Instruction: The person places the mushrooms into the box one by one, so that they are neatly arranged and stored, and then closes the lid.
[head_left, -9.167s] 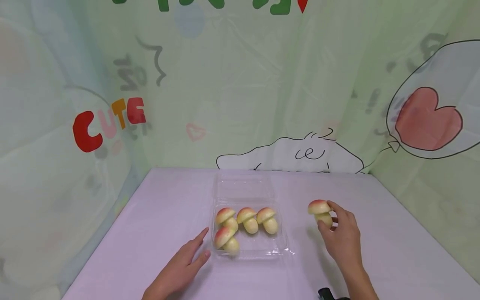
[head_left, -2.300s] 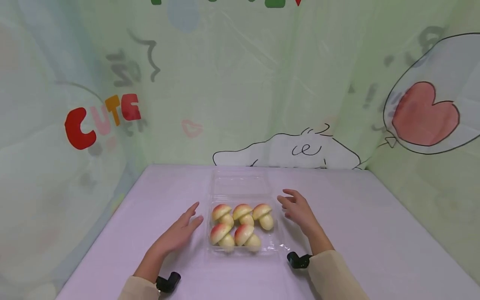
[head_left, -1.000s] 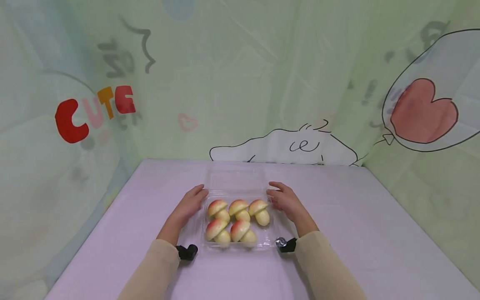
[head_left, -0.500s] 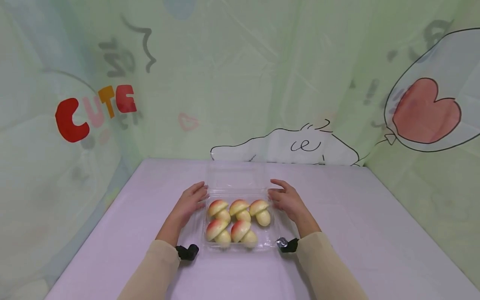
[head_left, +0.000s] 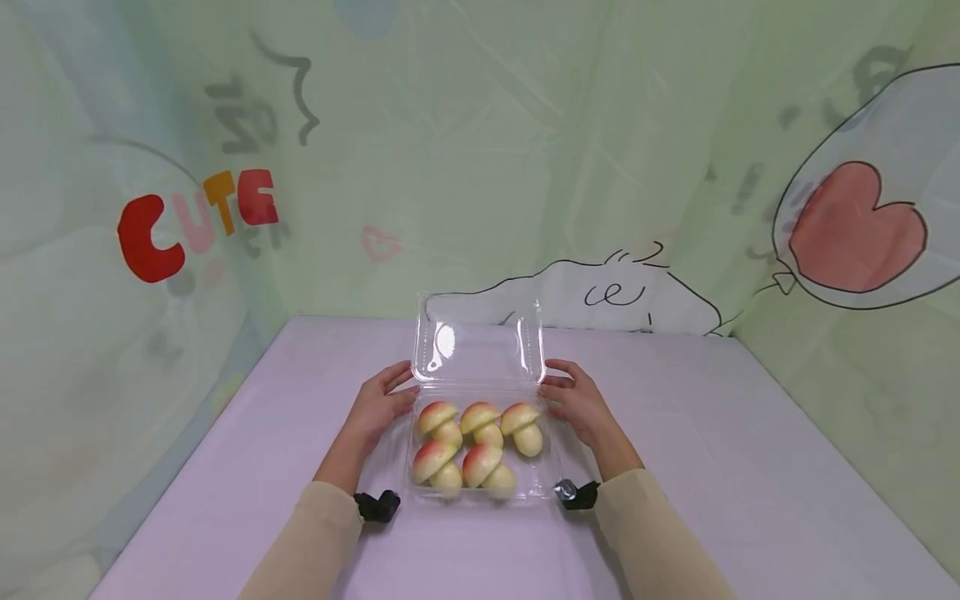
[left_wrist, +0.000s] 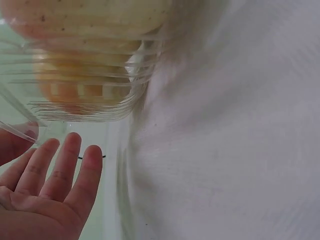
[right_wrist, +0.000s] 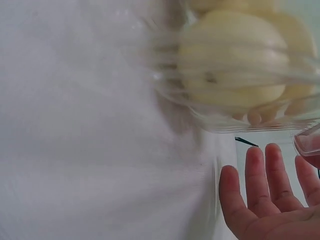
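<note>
A clear plastic clamshell box (head_left: pixel 538 482) sits on the table with several toy mushrooms (head_left: pixel 482 423) in two rows, their caps red and yellow. Its hinged lid (head_left: pixel 480 340) stands raised at the back. At the left end of the hinge is my left hand (head_left: pixel 377 408), thumb and fingertips right at the lid's lower corner. My right hand (head_left: pixel 579 404) mirrors it at the right corner. In the left wrist view, the left fingers (left_wrist: pixel 67 172) are fairly straight and the thumb overlaps the lid's edge. The right fingers (right_wrist: pixel 255 175) look straight and spread beside the box.
A pale lilac cloth covers the table (head_left: pixel 660 392). Green printed curtains (head_left: pixel 465 167) close in the back and sides. Black wrist cameras (head_left: pixel 378 506) sit below both hands, close to the box's front corners.
The lid, flat on the table before, now stands up behind the box. Earlier the right hand held a mushroom, which now lies in the front row; both hands have since moved to the hinge.
</note>
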